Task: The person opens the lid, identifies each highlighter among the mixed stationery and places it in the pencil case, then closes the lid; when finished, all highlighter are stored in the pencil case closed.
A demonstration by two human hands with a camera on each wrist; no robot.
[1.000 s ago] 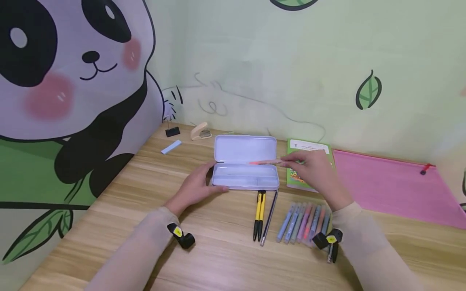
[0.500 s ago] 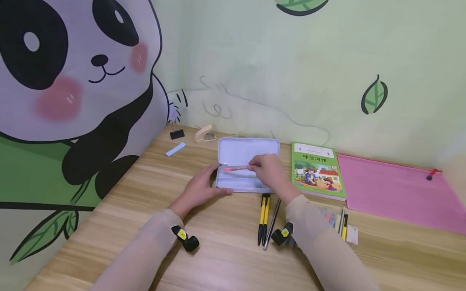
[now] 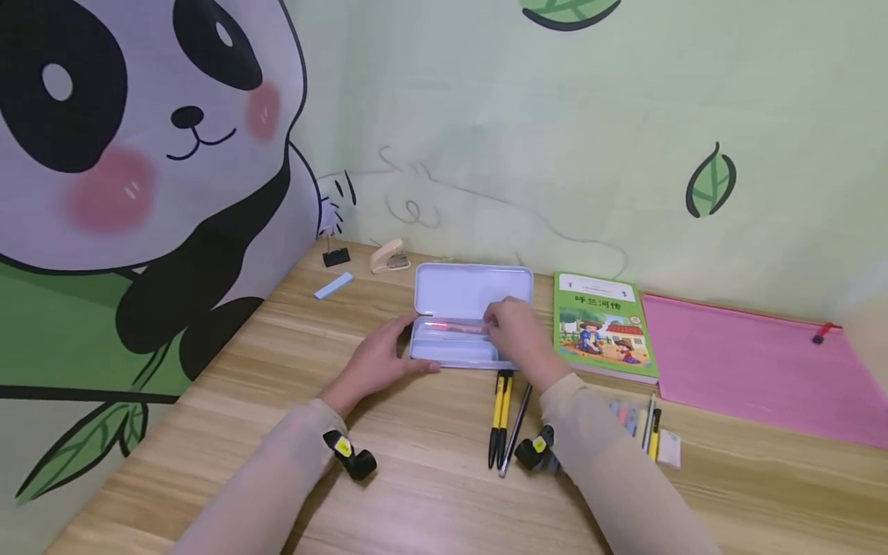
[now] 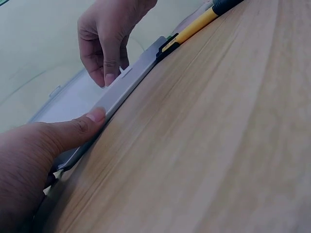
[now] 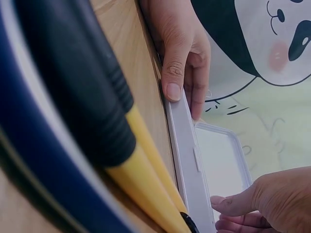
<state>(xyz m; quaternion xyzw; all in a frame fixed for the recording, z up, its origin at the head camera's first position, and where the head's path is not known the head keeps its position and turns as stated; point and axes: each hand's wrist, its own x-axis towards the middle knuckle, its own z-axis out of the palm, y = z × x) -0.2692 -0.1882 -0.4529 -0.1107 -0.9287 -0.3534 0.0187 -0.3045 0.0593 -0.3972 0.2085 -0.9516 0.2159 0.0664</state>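
Observation:
A pale lilac pencil case [image 3: 474, 287] stands with its lid raised against the back of the table. My left hand [image 3: 378, 358] grips its left end, the thumb [image 4: 96, 115] along the front wall and the fingers round the far side. Over the right part of the case, my right hand [image 3: 520, 335] pinches one end of a pink-tipped marker [image 3: 454, 327]. The marker lies lengthwise in the rear compartment. In the left wrist view the case wall hides the marker and the right fingertips [image 4: 110, 79] dip behind that wall.
Two yellow-and-black pens [image 3: 501, 420] and a dark pencil [image 3: 516, 432] lie before the case. Markers [image 3: 627, 416], partly under the right sleeve, and an eraser [image 3: 669, 449] lie rightward. A green book [image 3: 603, 327], pink pouch [image 3: 756, 370], stapler [image 3: 391, 257], binder clip [image 3: 336, 257] and blue strip [image 3: 334, 286] stand around.
My right hand has carried the marker leftward from beside the book and lowered it into the rear compartment. The left hand keeps its grip on the case. The head view has shifted slightly.

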